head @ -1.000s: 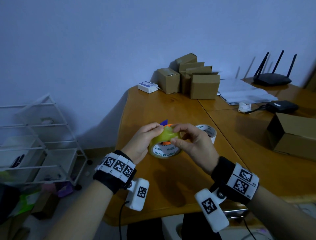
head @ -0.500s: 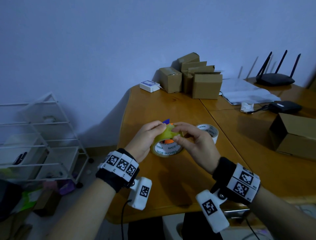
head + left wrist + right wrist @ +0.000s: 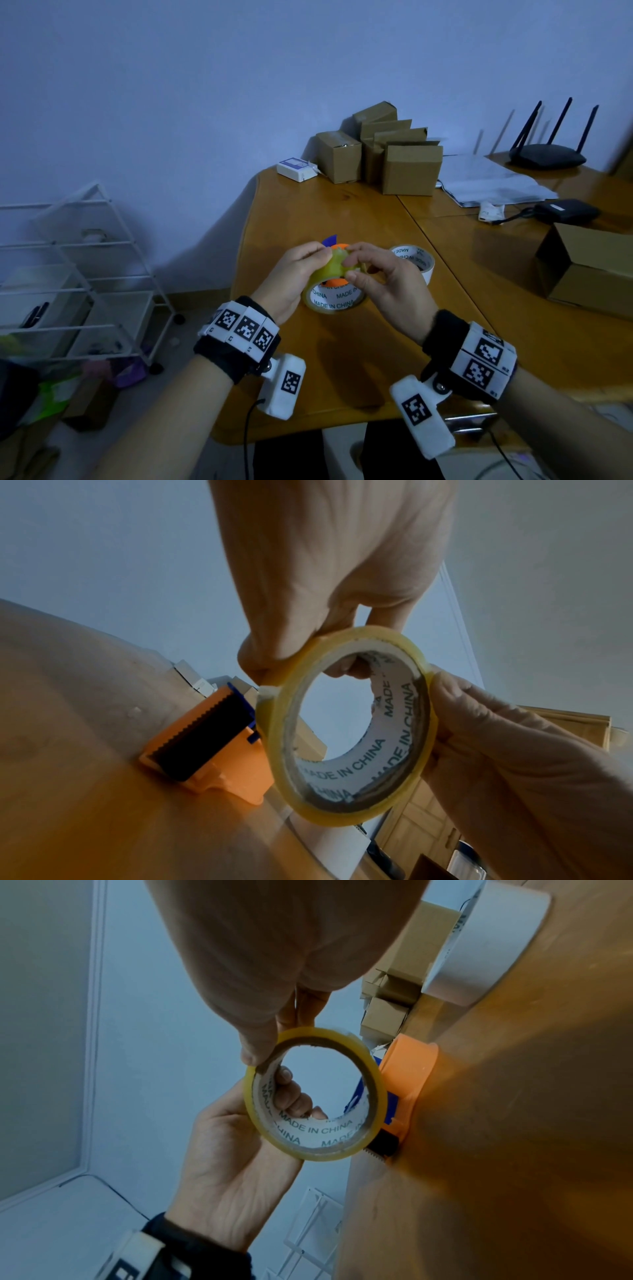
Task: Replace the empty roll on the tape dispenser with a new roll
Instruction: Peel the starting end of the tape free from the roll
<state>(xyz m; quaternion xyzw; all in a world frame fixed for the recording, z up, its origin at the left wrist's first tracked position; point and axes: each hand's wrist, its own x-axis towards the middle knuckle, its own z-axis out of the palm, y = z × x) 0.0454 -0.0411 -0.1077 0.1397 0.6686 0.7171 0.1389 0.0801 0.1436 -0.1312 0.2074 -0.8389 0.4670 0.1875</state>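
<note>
A yellowish new roll (image 3: 329, 274) of clear tape is held upright above the tabletop (image 3: 359, 219) by both hands. The left hand (image 3: 291, 274) is curled round its left side, fingers reaching inside the core; the right hand (image 3: 383, 287) is clamped on its top edge with thumb and fingertips. "MADE IN CHINA" is printed repeatedly round the white core. One orange tape dispenser (image 3: 209, 739) with a blue part and a black serrated blade is set on the tabletop just behind the roll. One empty roll (image 3: 414, 260), white and bearing similar print, is lying near the right hand. The tabletop is of orange-brown wood, against a plain bluish wall. Several cardboard boxes (image 3: 387, 154) are clustered at the back, one larger box (image 3: 589, 270) at the right, with one black router (image 3: 548, 154), papers (image 3: 493, 185) and a white wire rack (image 3: 75, 274) on the floor.
</note>
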